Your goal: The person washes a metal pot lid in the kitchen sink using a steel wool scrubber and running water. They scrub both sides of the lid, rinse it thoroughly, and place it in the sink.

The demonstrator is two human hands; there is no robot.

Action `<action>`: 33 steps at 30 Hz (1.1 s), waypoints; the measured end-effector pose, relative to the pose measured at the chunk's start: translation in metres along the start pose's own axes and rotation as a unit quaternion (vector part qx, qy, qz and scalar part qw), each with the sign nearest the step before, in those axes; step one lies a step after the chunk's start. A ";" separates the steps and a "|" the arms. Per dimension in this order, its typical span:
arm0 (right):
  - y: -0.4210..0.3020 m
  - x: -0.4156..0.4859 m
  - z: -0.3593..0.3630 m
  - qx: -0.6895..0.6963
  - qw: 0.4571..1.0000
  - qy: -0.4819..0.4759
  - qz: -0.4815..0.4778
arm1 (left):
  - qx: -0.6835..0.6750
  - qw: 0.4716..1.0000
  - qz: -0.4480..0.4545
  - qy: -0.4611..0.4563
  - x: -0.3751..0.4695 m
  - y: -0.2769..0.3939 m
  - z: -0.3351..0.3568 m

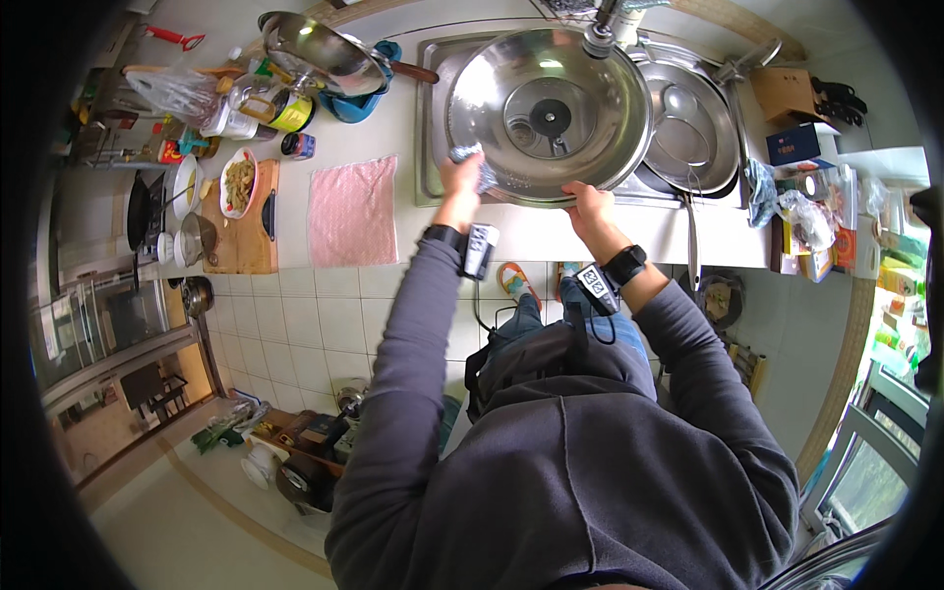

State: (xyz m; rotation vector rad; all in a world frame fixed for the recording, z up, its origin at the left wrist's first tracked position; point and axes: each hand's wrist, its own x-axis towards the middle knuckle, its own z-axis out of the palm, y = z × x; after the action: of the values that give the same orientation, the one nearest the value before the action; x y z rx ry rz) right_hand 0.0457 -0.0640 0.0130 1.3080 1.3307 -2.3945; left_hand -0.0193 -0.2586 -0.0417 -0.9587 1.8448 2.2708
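Observation:
A large stainless-steel wok lid (612, 110) lies inner side up over the left basin of the sink. Its middle looks like a clear glass window with a black disc (550, 118) and screw at the centre. My left hand (462, 177) holds a silvery mesh scrubber (484, 179) against the lid's near-left rim. On the near rim, my right hand (590, 203) grips the edge, its fingers partly on the outer side. The faucet (599, 40) hangs over the lid's far right part. Small drops or suds show near the scrubber.
Right of the lid, a steel pan (726, 140) with a strainer (682, 140) sits in the other basin, its handle (693, 243) jutting past the counter. Leftward are a pink cloth (354, 210), a tilted wok (317, 55), bottles, and a cutting board (243, 254) bearing a food dish (240, 183).

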 end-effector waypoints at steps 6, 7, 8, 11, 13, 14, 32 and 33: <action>-0.054 -0.007 -0.063 -0.065 0.981 -0.170 0.066 | 0.195 0.952 0.062 -0.229 0.038 0.099 -0.010; -0.065 -0.007 -0.071 -0.104 0.974 -0.187 0.071 | 0.205 0.943 0.060 -0.254 0.040 0.108 -0.010; -0.079 -0.004 -0.078 -0.122 0.960 -0.238 0.082 | 0.224 0.936 0.043 -0.269 0.040 0.111 -0.009; -0.100 0.005 -0.082 -0.113 0.964 -0.229 0.076 | 0.212 0.943 0.010 -0.256 0.030 0.102 -0.013; -0.095 0.005 -0.077 -0.158 0.974 -0.157 0.039 | 0.182 0.964 0.043 -0.190 0.013 0.081 -0.018; -0.086 0.000 -0.077 -0.158 0.975 -0.156 0.027 | 0.165 0.976 0.051 -0.135 0.002 0.069 -0.020; -0.115 -0.002 -0.073 -0.305 0.912 -0.274 0.000 | 0.305 0.898 0.091 -0.302 0.020 0.127 -0.038; -0.124 0.000 -0.070 -0.314 0.900 -0.301 0.001 | 0.332 0.888 0.089 -0.307 0.022 0.136 -0.033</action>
State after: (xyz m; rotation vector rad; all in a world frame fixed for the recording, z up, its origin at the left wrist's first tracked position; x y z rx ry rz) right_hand 0.0328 0.0636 0.0755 0.3519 1.6471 -1.8477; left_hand -0.0799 -0.3341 0.0624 0.0369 2.1637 1.5082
